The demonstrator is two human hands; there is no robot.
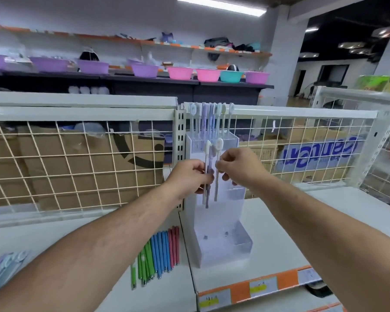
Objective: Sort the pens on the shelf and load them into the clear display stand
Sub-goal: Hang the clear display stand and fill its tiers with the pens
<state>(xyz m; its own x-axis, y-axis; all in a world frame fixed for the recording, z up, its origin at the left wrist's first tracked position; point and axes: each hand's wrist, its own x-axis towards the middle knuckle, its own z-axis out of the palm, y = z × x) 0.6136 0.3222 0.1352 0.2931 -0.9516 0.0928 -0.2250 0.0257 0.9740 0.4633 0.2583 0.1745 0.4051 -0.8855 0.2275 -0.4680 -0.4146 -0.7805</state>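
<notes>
A clear tiered display stand (223, 246) stands on the white shelf (277, 235). Its top tier holds several pale pens (208, 118) upright. In front of the stand my left hand (189, 176) grips two pale pens (207, 174) upright, one white and one lilac. My right hand (239, 163) pinches one white pen (217, 176) with a round cap, just right of those two. On the shelf to the left lie green, blue and pink pens (158, 253) in a row. More pale pens (2, 269) lie at the far left edge.
A white wire grid (77, 163) backs the shelf, with cardboard boxes (54, 154) behind it. Orange price strips (257, 287) run along the shelf's front edge. Coloured plastic basins (180, 73) line a far shelf. Another wire rack (383, 154) stands at the right.
</notes>
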